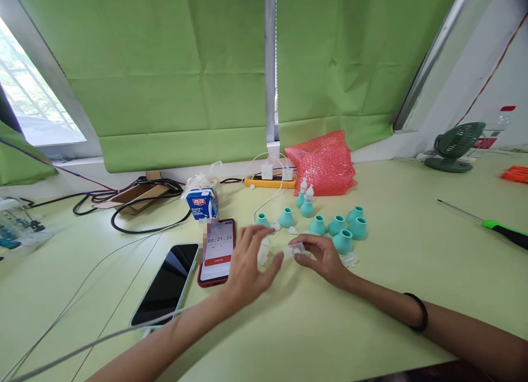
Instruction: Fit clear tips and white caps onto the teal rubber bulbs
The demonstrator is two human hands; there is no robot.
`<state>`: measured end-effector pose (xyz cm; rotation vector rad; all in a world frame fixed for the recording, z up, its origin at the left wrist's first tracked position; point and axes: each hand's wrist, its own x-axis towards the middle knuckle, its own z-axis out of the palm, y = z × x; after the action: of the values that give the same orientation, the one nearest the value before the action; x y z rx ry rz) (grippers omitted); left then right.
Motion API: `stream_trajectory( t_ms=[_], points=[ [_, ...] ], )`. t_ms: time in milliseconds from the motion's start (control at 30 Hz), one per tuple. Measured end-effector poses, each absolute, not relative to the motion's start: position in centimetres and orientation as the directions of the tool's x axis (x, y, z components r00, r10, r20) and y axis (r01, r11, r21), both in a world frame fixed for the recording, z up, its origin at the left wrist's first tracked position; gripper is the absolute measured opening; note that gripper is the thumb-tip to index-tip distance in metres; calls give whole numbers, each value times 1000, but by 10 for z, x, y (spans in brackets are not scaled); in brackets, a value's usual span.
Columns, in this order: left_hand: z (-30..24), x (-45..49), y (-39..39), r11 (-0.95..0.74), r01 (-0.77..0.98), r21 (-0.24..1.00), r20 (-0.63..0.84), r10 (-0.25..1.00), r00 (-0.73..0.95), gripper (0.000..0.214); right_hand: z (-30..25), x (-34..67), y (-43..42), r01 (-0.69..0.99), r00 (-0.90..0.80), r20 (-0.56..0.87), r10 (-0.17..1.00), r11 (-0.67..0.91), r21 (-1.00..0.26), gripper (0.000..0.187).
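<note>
Between the thumb and fingers of my right hand (324, 258) is a small translucent white plastic piece (293, 250); its exact kind is too small to make out. My left hand (249, 261) is open just left of it, thumb and fingers spread, the thumb tip close to the piece. Several teal vase-shaped cups (342, 241) with open necks stand beyond my hands. Two of them at the back carry white pointed tips (309, 191). Small white pieces (292, 230) lie scattered between the cups and my hands. A clear plastic bit (350, 260) rests beside my right wrist.
Left of my left hand lie a phone showing a timer (218, 247) and a dark-screened phone (167, 283). Behind are a blue milk carton (202, 204), an orange power strip (270, 181) and a red bubble-wrap bag (324, 164). A screwdriver (487, 223) and a fan (456, 145) are at right.
</note>
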<state>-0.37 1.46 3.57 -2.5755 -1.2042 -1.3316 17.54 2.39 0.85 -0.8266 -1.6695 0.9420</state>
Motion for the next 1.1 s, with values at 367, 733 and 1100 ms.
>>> stream_trajectory(
  t_ms=[367,733,1100],
  points=[
    [38,3,73,-301,947,-113,420,849,320,23,5,176,24,33,-257,418,871,440,-897,19],
    [39,5,19,-664,536,521,594,734,330,19,25,185,20,54,-87,516,852,522,-851,21],
    [8,9,-19,-384,496,779,306,923,234,16,31,192,26,155,-623,199,757,368,-917,25]
  ],
)
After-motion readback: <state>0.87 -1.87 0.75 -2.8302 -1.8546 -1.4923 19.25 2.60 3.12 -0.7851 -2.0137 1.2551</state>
